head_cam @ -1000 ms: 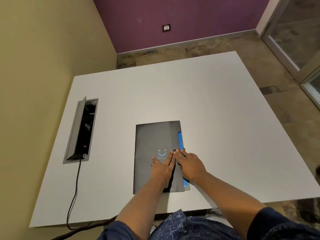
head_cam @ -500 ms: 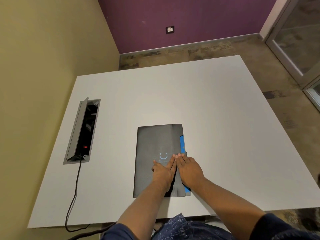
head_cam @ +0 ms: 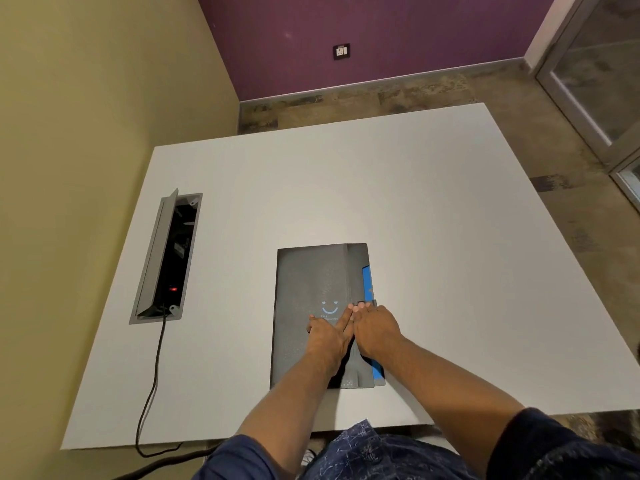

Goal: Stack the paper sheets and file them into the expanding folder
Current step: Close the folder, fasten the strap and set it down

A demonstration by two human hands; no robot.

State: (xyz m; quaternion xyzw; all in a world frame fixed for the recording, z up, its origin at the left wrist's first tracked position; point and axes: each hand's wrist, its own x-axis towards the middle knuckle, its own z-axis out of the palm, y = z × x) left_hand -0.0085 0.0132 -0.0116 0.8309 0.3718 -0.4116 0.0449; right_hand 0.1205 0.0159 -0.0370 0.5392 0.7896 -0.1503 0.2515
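Observation:
A dark grey expanding folder [head_cam: 311, 289] with a blue smiley lies flat near the front edge of the white table [head_cam: 415, 220]. Its flap is folded over, and blue inner tabs [head_cam: 367, 278] peek out along its right edge. My left hand [head_cam: 327, 336] lies palm down on the cover just below the smiley, fingers together. My right hand [head_cam: 375, 329] lies flat beside it, touching it, over the flap's edge near the closure. No loose paper sheets are visible.
An open grey cable box [head_cam: 166, 258] is set into the table at the left, with a red light and a black cord [head_cam: 152, 386] trailing over the front edge. Olive wall at left, purple wall behind, glass door at right.
Both hands have slid slightly toward me on the folder, staying flat and side by side. The view has tilted a little. The folder has not moved.

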